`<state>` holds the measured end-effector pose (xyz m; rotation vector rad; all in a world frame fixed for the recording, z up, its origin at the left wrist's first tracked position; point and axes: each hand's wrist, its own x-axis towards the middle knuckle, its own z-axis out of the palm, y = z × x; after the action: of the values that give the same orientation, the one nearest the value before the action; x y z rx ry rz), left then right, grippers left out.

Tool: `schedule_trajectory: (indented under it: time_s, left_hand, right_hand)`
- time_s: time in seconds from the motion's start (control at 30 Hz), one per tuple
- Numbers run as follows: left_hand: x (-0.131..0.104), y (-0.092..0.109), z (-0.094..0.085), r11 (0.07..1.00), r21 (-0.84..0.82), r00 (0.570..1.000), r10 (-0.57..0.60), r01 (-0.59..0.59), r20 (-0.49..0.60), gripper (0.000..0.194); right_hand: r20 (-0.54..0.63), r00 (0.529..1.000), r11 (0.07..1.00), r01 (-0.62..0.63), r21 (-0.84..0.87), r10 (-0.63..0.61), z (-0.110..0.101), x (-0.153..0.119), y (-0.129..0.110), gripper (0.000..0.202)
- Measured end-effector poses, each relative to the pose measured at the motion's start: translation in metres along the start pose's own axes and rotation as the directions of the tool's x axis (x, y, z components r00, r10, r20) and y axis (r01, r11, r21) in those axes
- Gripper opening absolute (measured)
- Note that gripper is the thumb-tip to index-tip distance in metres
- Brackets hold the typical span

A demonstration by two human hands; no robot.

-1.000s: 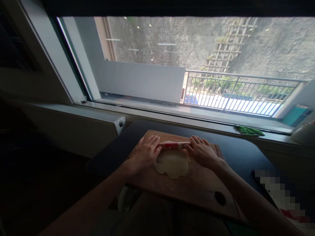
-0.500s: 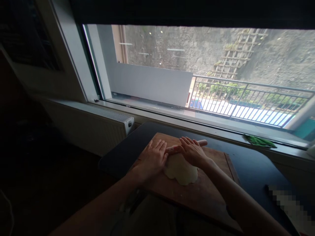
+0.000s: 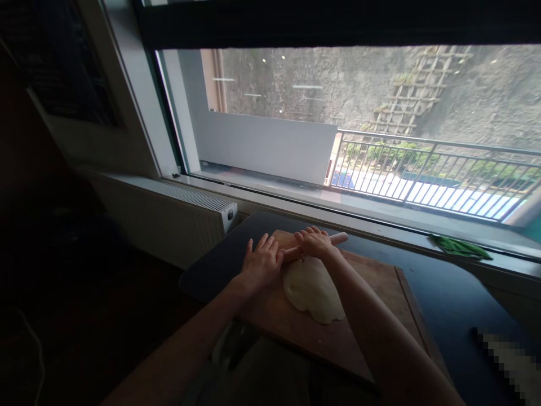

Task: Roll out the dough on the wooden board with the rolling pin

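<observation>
A pale wooden rolling pin (image 3: 339, 238) lies aslant over the far edge of a flat sheet of dough (image 3: 313, 290). Under them is a wooden board (image 3: 372, 276). My left hand (image 3: 261, 264) rests at the pin's left end, its fingers stretched out and spread, and hides that end. My right hand (image 3: 313, 242) is bent over the pin, fingers curled across it, and the pin's right end sticks out past it. Part of the dough's right side is hidden by my right forearm.
The board sits on a dark table (image 3: 459, 293) below a window. A green cloth (image 3: 460, 247) lies on the sill at the right. To the left, a white radiator (image 3: 190, 217) stands along the wall. A blurred-out object (image 3: 507, 355) is at the lower right.
My right hand has shifted a little left and away from me along with the rolling pin, and its fingers are more bent. More of the dough shows. The whole view has turned slightly.
</observation>
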<state>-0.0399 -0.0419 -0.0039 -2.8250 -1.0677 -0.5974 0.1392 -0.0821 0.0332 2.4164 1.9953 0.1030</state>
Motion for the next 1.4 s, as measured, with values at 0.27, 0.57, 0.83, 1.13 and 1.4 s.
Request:
schedule_trajectory:
  time_s: [0.27,0.57,0.83,1.13,1.4]
  left_hand:
    - [-0.060,0.039,-0.031,0.988,-0.029,0.980,0.150,-0.155,-0.128,0.042]
    - [-0.047,0.012,-0.014,0.999,0.031,0.997,0.008,-0.006,-0.081,0.039]
    - [-0.058,0.019,-0.016,0.999,-0.029,0.994,0.017,-0.020,-0.107,0.037]
    - [-0.061,0.033,-0.026,0.996,-0.062,0.992,0.054,-0.062,-0.113,0.034]
    - [-0.048,0.000,-0.012,1.000,0.025,0.996,-0.001,0.003,-0.084,0.034]
  right_hand:
    - [-0.112,0.991,0.996,0.080,0.035,-0.076,0.014,-0.075,0.024,0.058]
    - [0.022,0.999,0.999,0.044,-0.021,-0.044,0.005,-0.014,-0.009,0.047]
    - [0.044,0.998,0.998,0.054,-0.012,-0.054,0.007,-0.009,-0.012,0.049]
    - [-0.016,0.999,0.999,0.041,0.004,-0.041,0.014,-0.046,0.008,0.054]
    - [0.048,0.998,0.999,0.050,-0.019,-0.049,-0.004,0.013,-0.033,0.039]
